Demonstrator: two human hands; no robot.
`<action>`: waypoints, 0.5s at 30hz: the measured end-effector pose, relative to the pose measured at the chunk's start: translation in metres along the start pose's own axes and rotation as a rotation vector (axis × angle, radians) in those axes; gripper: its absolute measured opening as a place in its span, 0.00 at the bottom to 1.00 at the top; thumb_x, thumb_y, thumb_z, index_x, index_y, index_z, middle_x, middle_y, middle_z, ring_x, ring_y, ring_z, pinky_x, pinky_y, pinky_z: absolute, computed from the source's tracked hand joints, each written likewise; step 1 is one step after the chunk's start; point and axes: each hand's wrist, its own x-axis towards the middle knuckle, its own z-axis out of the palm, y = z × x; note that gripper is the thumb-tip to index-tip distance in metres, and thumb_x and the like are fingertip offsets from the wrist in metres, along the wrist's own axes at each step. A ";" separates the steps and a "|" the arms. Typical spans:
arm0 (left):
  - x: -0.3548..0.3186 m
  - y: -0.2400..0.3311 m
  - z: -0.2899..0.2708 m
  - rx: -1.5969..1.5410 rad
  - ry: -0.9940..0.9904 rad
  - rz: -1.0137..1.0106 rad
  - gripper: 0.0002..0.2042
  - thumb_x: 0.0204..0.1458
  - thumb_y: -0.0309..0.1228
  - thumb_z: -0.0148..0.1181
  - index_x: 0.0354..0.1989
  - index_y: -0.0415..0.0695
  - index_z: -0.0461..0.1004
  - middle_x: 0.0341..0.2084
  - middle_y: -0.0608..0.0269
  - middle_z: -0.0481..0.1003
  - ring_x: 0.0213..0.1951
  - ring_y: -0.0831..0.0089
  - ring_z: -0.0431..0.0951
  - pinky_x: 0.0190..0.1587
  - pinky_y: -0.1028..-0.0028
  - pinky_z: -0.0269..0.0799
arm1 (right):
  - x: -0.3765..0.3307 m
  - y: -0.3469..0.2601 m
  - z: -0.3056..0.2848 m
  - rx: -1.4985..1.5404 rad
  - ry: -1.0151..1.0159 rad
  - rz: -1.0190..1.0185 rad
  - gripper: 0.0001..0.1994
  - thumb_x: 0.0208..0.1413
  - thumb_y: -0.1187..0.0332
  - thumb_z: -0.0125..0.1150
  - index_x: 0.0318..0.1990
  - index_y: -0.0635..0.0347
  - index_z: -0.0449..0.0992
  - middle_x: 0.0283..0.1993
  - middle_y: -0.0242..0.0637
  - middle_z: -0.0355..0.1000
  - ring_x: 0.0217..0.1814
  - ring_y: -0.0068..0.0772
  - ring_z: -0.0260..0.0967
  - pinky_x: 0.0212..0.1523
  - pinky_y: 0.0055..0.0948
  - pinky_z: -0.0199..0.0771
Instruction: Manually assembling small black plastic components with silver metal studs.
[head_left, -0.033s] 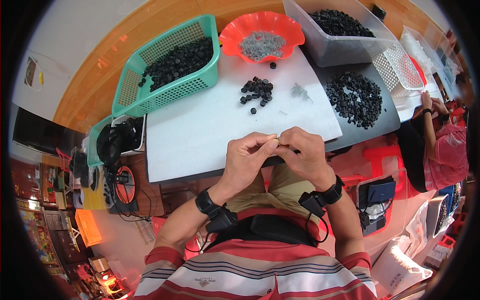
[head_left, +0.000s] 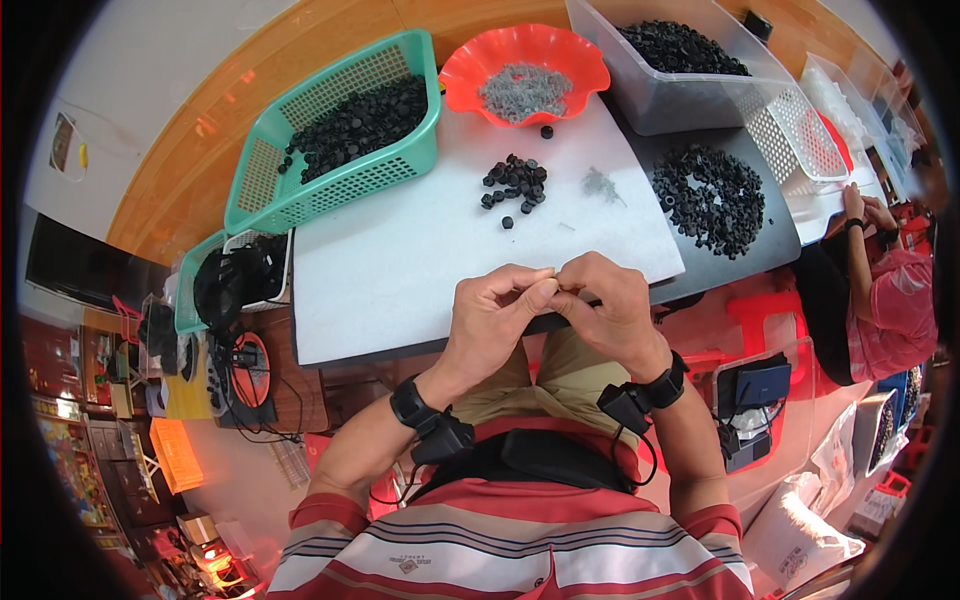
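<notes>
Over the front edge of the white board (head_left: 390, 290), my left hand (head_left: 497, 312) and my right hand (head_left: 612, 310) meet fingertip to fingertip. Both are closed in a pinch, and whatever lies between the fingers is too small and covered to make out. Beyond them on the board is a small pile of black caps (head_left: 518, 182), with a single black cap (head_left: 507, 222) just in front of it. A little heap of clear thin plastic pieces (head_left: 600, 185) lies to the right of the pile, and one loose clear piece (head_left: 567, 226) is nearer my hands.
A green basket (head_left: 330, 192) of black parts stands at the back left. Behind the pile sits a red scalloped bowl (head_left: 455, 75) of clear pieces. At right are a translucent bin (head_left: 660, 105) and heaped black rings (head_left: 708, 200). Another person (head_left: 885, 290) works at far right.
</notes>
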 end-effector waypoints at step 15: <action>0.012 0.028 -0.039 0.181 0.211 0.136 0.10 0.60 0.28 0.67 0.46 0.35 0.79 0.37 0.63 0.81 0.35 0.81 0.77 0.39 0.79 0.74 | 0.047 -0.003 -0.020 -0.483 -0.213 0.155 0.12 0.55 0.67 0.69 0.46 0.58 0.81 0.42 0.36 0.76 0.37 0.44 0.77 0.37 0.41 0.76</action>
